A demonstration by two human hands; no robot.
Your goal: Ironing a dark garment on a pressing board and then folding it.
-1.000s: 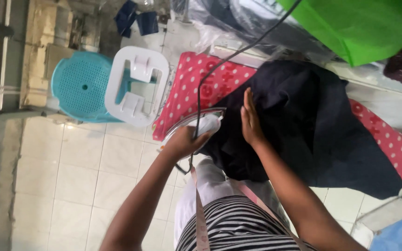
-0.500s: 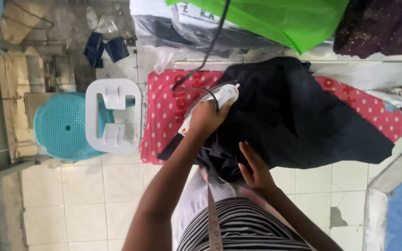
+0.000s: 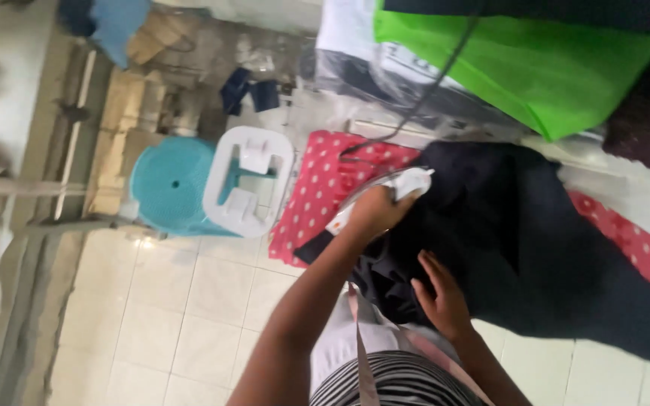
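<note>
Dark navy cloth (image 3: 536, 248) lies spread over a red ironing board with white dots (image 3: 317, 195), which runs from the upper left of the view down toward the lower right, its far end showing again at the right edge (image 3: 641, 252). The cloth follows that same long axis and covers most of the board, leaving only the left end bare.

The left hand (image 3: 374, 214) is clenched round the handle of a white iron (image 3: 408, 184), which sits on the cloth close to its left edge, just where the dark fabric meets the bare dotted end of the board. A dark cord (image 3: 423, 98) runs up and away from the iron toward the far side. The right hand (image 3: 438, 297) lies open and flat on the near edge of the cloth, fingers spread and grasping nothing, only pressing the fabric down. It is on the person's side of the board, near the iron but apart from it.

So the bulk of the cloth lies to the right of both hands, stretching away along the board; the iron hand is nearer the board's left end, the flat hand nearer the cloth's middle.

Beyond the board's left end, a white plastic stool (image 3: 246, 188) stands on the tiled floor, overlapping a turquoise one (image 3: 171, 184). A bright green bag (image 3: 551, 68) hangs at the far side.
</note>
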